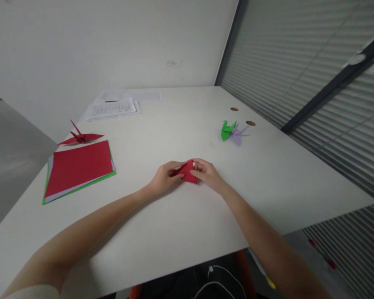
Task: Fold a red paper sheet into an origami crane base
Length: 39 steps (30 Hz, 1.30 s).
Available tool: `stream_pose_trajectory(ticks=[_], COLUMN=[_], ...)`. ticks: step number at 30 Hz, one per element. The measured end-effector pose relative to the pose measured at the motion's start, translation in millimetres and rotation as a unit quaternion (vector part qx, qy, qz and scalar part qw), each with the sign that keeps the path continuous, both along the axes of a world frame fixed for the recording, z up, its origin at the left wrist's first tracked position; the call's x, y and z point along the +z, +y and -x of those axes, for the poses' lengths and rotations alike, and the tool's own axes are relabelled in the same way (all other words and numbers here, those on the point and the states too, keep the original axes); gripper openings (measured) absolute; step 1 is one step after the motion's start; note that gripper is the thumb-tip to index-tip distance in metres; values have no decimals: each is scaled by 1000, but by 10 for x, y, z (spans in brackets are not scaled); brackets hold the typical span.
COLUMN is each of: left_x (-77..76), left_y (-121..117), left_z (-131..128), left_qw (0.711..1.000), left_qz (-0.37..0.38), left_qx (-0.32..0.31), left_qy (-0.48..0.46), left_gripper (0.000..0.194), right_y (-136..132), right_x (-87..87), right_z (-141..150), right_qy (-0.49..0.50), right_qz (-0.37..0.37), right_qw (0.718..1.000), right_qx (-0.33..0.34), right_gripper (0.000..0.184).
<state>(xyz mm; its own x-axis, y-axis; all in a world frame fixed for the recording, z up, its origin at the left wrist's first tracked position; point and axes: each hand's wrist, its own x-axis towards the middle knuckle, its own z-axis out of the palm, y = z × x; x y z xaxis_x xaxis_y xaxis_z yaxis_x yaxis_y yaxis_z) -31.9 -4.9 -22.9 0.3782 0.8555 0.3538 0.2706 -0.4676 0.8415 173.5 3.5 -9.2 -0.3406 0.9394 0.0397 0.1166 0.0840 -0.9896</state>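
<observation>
A small piece of folded red paper point(189, 174) is between my two hands, just above or on the white table. My left hand point(166, 177) grips its left side, thumb toward me and fingers behind. On the other side, my right hand point(205, 171) pinches the paper's right part, with the thumb on its face and the index finger at its top corner. The fingers partly cover the paper, so its full shape does not show.
At left lies a stack of red, lilac and green paper sheets point(81, 168), with a red paper crane point(81, 138) behind it. Printed papers point(112, 109) lie farther back. A green paper crane point(227, 131) and a lilac paper crane point(237, 135) stand right, near blinds point(283, 62).
</observation>
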Motion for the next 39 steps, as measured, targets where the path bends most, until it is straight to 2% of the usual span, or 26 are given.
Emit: stream_pose_trajectory(ticks=[4,8,11,13,15,18,21,24,28,31,33,36,39], left_x=[-11,31,45,47,53,67,59,39,51,63,55,41,66], left_y=[45,49,49,32,-13,-113,-172,-139,-54,-35,-33,-18,3], left_z=[16,25,40,46,36,-14,-60,-47,19,39,40,58,101], left_qw=[990,989,998,997,980,955,938,935,929,926,929,932,923], left_qz=[116,131,70,-35,-149,-229,-244,-240,-264,-266,-258,-255,-258], left_qx=[-1,-14,-2,37,55,-11,-43,-26,-63,-55,-48,-53,-81], left_qy=[-73,-67,-9,55,122,188,243,260,251,262,263,254,275], left_gripper=[50,51,45,38,33,36,53,46,31,28,28,28,27], right_y=[4,30,38,29,10,-23,-45,-53,-60,-64,-57,-22,26], right_x=[40,71,56,26,-13,-65,-82,-51,17,30,9,-42,-70], right_z=[-14,-70,-113,-123,-109,-52,2,-3,-84,-131,-144,-159,-195], right_qy=[-4,-23,-26,-47,-80,-135,-159,-178,-271,-307,-307,-311,-322], right_qz=[-20,-51,-36,-39,-60,-83,-80,-94,-192,-279,-309,-305,-288], right_qw=[1000,998,998,996,992,981,977,976,943,910,899,897,898], right_qx=[-7,-40,-42,-58,-80,-108,-116,-82,-20,23,47,77,87], right_gripper=[29,27,30,29,25,12,9,12,20,23,27,24,17])
